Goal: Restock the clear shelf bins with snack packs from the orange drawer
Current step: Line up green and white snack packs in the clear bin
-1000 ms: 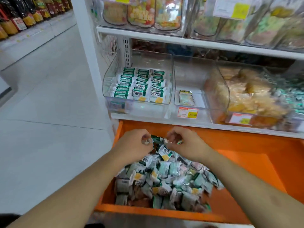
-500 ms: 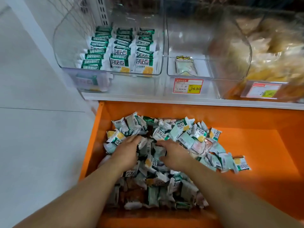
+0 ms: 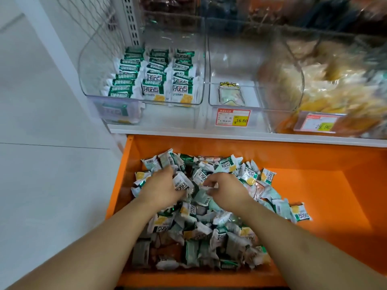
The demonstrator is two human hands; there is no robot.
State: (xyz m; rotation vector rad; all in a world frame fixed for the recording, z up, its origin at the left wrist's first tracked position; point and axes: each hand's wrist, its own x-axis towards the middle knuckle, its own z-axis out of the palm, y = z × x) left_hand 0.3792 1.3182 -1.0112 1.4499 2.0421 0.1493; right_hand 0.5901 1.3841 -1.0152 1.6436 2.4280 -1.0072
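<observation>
Hands first: I'm working both down in the pile. My left hand (image 3: 162, 188) is curling its fingers round a white-and-green foil snack pack (image 3: 182, 183), pack standing tilted against the thumb side. My right hand (image 3: 225, 192) is curling too, fingertips pinching at the crinkled edge of a pale wrapper; whether it's truly lifting one or just raking, I can't tell, the fingers are hiding it.

Under both hands I'm seeing the loose heap of small green, white and yellow snack packs (image 3: 201, 222), jumbled at every angle, filling the left and middle of the open orange metal drawer (image 3: 326, 206). Right part of the drawer is showing bare orange floor.

Above the drawer, on the white shelf edge, sits the left clear plastic bin (image 3: 92, 84), holding three neat rows of matching green-and-white packs. Next to it, the middle clear plastic bin (image 3: 254, 65) is holding only one small pouch with a yellow cartoon top (image 3: 230, 94); a red-and-yellow price tag (image 3: 233, 119) is on its front. Further right, a rounded clear bin of golden snacks (image 3: 326, 88), blurred.

Step in hand, as I judge it: gathering a handful. Doing it well means sorting by print, since the heap looks mixed. I'm aiming to grab packs flat, faces aligned, not crushing them, so they're stacking straight into the rows, and keeping the grip loose enough that nothing is spilling over the drawer's left wall on the lift.
</observation>
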